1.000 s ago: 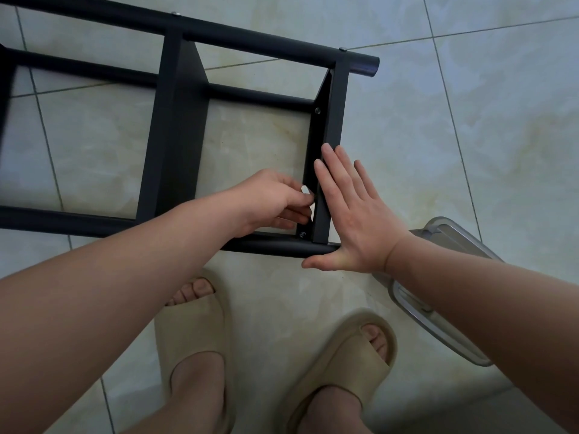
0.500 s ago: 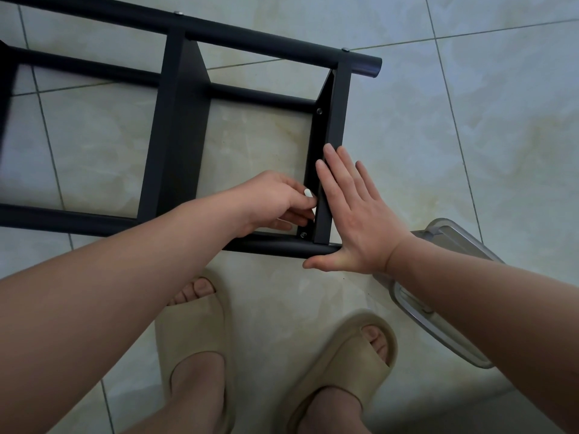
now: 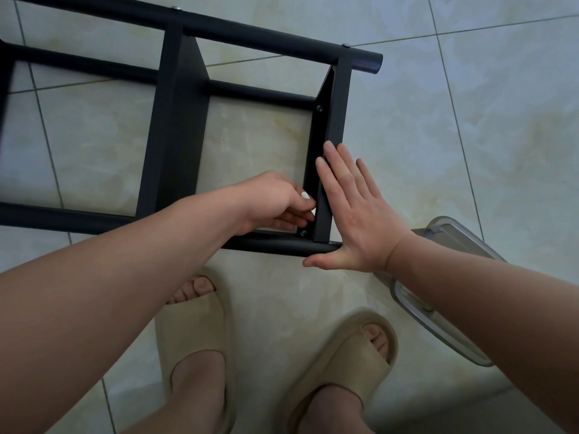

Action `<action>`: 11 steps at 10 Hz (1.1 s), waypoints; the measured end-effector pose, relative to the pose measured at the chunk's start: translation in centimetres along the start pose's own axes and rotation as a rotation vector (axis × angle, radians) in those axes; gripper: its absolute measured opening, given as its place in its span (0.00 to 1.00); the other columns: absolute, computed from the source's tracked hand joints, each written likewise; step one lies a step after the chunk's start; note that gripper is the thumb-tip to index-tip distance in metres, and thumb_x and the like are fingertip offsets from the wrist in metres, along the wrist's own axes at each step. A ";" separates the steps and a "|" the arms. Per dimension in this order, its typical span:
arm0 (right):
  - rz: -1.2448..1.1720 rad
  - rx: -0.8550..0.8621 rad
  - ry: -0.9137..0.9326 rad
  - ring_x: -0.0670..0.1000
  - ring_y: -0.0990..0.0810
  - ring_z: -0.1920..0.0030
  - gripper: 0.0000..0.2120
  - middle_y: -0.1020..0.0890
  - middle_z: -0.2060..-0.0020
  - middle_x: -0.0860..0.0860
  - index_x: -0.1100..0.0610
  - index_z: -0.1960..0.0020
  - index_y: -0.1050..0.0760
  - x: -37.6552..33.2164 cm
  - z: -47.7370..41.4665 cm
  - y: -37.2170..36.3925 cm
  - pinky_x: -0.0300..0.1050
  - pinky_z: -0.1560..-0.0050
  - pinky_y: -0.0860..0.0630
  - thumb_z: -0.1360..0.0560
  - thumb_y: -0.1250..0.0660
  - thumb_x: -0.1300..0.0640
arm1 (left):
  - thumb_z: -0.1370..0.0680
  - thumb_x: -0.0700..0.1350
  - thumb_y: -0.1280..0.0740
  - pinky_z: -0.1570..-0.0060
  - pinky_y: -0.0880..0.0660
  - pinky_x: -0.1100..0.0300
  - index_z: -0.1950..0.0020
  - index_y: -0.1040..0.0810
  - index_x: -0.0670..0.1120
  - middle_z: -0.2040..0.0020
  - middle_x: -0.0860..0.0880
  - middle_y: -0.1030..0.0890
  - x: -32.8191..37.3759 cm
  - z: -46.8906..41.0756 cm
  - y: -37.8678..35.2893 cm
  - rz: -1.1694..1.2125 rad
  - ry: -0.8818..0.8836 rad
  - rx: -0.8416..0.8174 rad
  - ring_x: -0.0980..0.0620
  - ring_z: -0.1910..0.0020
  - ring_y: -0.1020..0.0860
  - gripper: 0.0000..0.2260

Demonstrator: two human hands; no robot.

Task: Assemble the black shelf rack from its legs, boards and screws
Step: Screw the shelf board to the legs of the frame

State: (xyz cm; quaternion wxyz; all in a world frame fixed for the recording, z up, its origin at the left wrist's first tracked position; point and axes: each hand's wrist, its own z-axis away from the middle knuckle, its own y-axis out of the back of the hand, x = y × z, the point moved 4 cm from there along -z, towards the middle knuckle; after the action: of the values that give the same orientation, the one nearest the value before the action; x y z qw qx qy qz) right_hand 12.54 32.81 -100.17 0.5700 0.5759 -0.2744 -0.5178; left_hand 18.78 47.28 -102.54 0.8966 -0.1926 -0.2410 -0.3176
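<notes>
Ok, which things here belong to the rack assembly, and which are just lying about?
Job: black rack; its end board; screw at the near corner; small white piece pinched by the left hand; right hand flat against the board.
Not part of it: clear plastic container; beige sandals, worn.

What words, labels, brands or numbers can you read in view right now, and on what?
No readable text, label, brand or number anywhere in view.
Black shelf rack: bare, no print visible.
Clear container and sandals: no marking visible.
Small white item pinched in the left hand: too small to tell.
</notes>
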 end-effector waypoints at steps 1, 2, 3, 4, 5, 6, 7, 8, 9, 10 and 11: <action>0.002 0.000 -0.002 0.61 0.59 0.18 0.63 0.55 0.18 0.61 0.65 0.18 0.54 0.0 0.0 0.0 0.65 0.21 0.52 0.33 0.44 0.19 | 0.20 0.42 0.32 0.52 0.21 0.59 0.54 0.21 0.45 0.63 0.51 0.15 0.0 0.1 0.0 -0.007 0.006 -0.008 0.53 0.58 0.17 0.03; -0.004 -0.002 -0.004 0.61 0.59 0.18 0.63 0.55 0.18 0.61 0.65 0.18 0.54 0.0 -0.1 0.0 0.65 0.21 0.52 0.33 0.43 0.19 | 0.20 0.41 0.33 0.53 0.22 0.59 0.56 0.22 0.45 0.63 0.51 0.15 0.2 0.2 0.2 -0.029 -0.005 -0.009 0.52 0.56 0.17 0.05; -0.007 0.000 -0.002 0.61 0.59 0.18 0.63 0.55 0.18 0.61 0.66 0.18 0.54 -0.1 -0.1 -0.1 0.65 0.21 0.52 0.33 0.42 0.19 | 0.20 0.40 0.33 0.51 0.23 0.58 0.57 0.22 0.46 0.61 0.49 0.15 0.2 0.3 0.3 -0.060 -0.022 -0.014 0.52 0.56 0.16 0.06; -0.011 0.008 0.000 0.61 0.59 0.18 0.63 0.55 0.18 0.62 0.66 0.18 0.54 -0.1 -0.2 -0.1 0.65 0.21 0.52 0.33 0.42 0.19 | 0.20 0.40 0.33 0.51 0.23 0.58 0.57 0.22 0.46 0.61 0.49 0.15 0.1 0.3 0.4 -0.060 -0.027 -0.012 0.54 0.57 0.16 0.07; -0.011 0.011 0.000 0.61 0.59 0.18 0.63 0.54 0.19 0.62 0.66 0.18 0.54 -0.2 -0.2 -0.2 0.65 0.21 0.52 0.33 0.42 0.19 | 0.20 0.40 0.33 0.53 0.24 0.59 0.57 0.21 0.46 0.62 0.50 0.14 0.1 0.4 0.4 -0.061 -0.018 -0.018 0.56 0.59 0.16 0.07; -0.008 0.010 0.001 0.61 0.59 0.18 0.63 0.55 0.19 0.62 0.65 0.18 0.54 -0.1 -0.2 -0.2 0.65 0.21 0.52 0.33 0.42 0.19 | 0.20 0.40 0.33 0.52 0.24 0.59 0.57 0.21 0.46 0.61 0.50 0.14 0.2 0.6 0.5 -0.088 -0.016 -0.019 0.57 0.58 0.16 0.07; -0.005 0.012 0.002 0.61 0.59 0.18 0.63 0.55 0.19 0.62 0.65 0.18 0.54 -0.1 -0.2 -0.2 0.66 0.21 0.52 0.33 0.42 0.19 | 0.19 0.40 0.33 0.50 0.23 0.58 0.56 0.21 0.46 0.61 0.50 0.14 0.3 0.9 0.6 -0.123 -0.015 -0.012 0.56 0.57 0.16 0.06; -0.008 0.009 0.001 0.61 0.59 0.18 0.63 0.55 0.18 0.62 0.65 0.18 0.54 -0.2 -0.2 -0.2 0.66 0.21 0.52 0.33 0.42 0.19 | 0.19 0.39 0.34 0.48 0.23 0.57 0.54 0.21 0.45 0.59 0.49 0.14 0.3 1.1 0.7 -0.155 -0.015 -0.005 0.56 0.57 0.16 0.05; -0.012 0.006 0.000 0.61 0.59 0.18 0.63 0.55 0.19 0.62 0.65 0.18 0.54 -0.2 -0.2 -0.2 0.66 0.21 0.52 0.33 0.42 0.19 | 0.19 0.39 0.34 0.48 0.23 0.58 0.54 0.21 0.44 0.58 0.48 0.14 0.3 1.4 0.9 -0.194 -0.017 -0.005 0.55 0.57 0.17 0.05; -0.011 0.007 0.001 0.61 0.59 0.18 0.63 0.55 0.18 0.62 0.65 0.18 0.54 -0.2 -0.2 -0.2 0.66 0.21 0.52 0.33 0.42 0.19 | 0.19 0.39 0.34 0.49 0.23 0.59 0.54 0.21 0.45 0.59 0.49 0.15 0.3 1.5 1.0 -0.248 -0.021 -0.008 0.56 0.57 0.17 0.05; -0.009 0.009 0.001 0.61 0.59 0.18 0.63 0.55 0.18 0.62 0.65 0.18 0.54 -0.2 -0.2 -0.2 0.66 0.21 0.52 0.33 0.43 0.19 | 0.19 0.39 0.34 0.46 0.23 0.56 0.53 0.21 0.44 0.59 0.49 0.15 0.2 1.6 1.1 -0.288 -0.022 -0.019 0.58 0.58 0.18 0.04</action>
State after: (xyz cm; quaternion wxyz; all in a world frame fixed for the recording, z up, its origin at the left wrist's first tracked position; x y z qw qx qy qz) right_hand 12.63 33.08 -100.38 0.5652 0.5801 -0.2737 -0.5188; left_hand 19.15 48.75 -101.34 0.8372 -0.1681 -0.2732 -0.4429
